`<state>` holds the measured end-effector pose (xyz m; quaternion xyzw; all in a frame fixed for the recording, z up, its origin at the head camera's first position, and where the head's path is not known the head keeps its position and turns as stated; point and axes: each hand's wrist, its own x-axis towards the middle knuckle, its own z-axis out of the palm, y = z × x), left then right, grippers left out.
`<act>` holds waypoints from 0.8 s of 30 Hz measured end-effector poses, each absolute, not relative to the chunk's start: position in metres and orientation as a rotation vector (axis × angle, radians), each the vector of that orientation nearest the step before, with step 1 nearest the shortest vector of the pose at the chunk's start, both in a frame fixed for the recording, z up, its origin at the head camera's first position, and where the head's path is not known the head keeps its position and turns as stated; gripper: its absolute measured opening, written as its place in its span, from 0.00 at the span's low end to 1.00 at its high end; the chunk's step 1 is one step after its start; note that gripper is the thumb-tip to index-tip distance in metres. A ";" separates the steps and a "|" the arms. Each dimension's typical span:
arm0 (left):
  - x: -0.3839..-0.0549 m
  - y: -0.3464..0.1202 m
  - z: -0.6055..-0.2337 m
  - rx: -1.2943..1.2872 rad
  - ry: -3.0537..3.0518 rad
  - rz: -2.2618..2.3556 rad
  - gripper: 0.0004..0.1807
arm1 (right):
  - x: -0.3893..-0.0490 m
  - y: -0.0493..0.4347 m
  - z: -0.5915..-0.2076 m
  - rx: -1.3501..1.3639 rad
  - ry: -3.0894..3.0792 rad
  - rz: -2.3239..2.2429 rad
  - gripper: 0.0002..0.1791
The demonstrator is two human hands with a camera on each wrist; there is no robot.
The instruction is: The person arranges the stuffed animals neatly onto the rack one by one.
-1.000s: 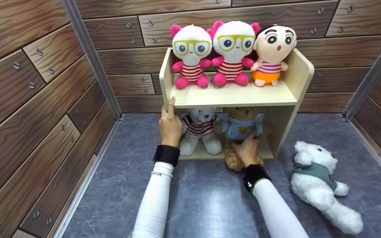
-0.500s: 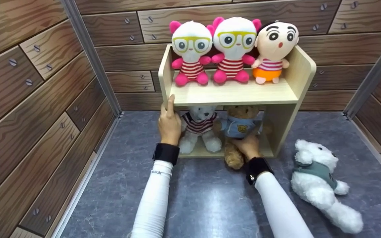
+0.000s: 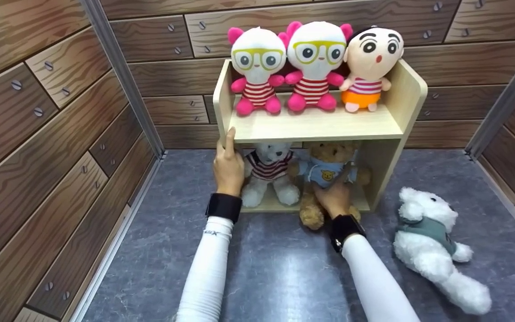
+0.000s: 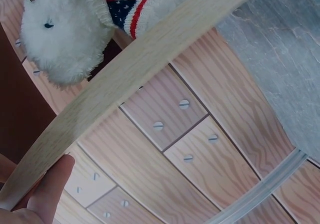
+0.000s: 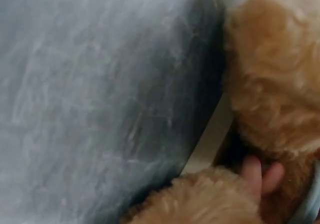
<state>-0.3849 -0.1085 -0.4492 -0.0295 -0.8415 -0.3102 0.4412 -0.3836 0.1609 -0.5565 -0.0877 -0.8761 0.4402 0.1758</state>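
Left hand (image 3: pixel 229 172) pinches shelf's (image 3: pixel 315 127) side edge. Right hand (image 3: pixel 335 197) touches brown bear's (image 3: pixel 325 173) lower front; can't tell whether it's gripping.

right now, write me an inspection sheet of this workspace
surface: grey marbled floor, light reflected on it
job's things: brown bear in blue top, in the lower level of the shelf, one foot past its front edge
clutter: green-topped white bear lying on floor; striped-sweater bear and three dolls on shelf
hands: left hand grips shelf's left side; right hand touches brown bear, grip unclear
cables: nothing seen
surroundings: wood-plank-patterned walls
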 end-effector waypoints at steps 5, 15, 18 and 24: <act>-0.385 -0.109 -0.447 -0.069 -2.090 -0.775 0.37 | -0.388 0.163 -0.560 -0.245 -2.444 1.275 0.63; -0.385 -0.108 -0.447 -0.082 -2.086 -0.768 0.36 | -0.395 0.170 -0.567 -0.211 -2.433 1.258 0.57; -0.385 -0.108 -0.447 -0.084 -2.090 -0.772 0.36 | -0.397 0.171 -0.567 -0.183 -2.407 1.272 0.56; -0.384 -0.108 -0.448 -0.080 -2.091 -0.782 0.37 | -0.402 0.173 -0.565 -0.181 -2.427 1.246 0.54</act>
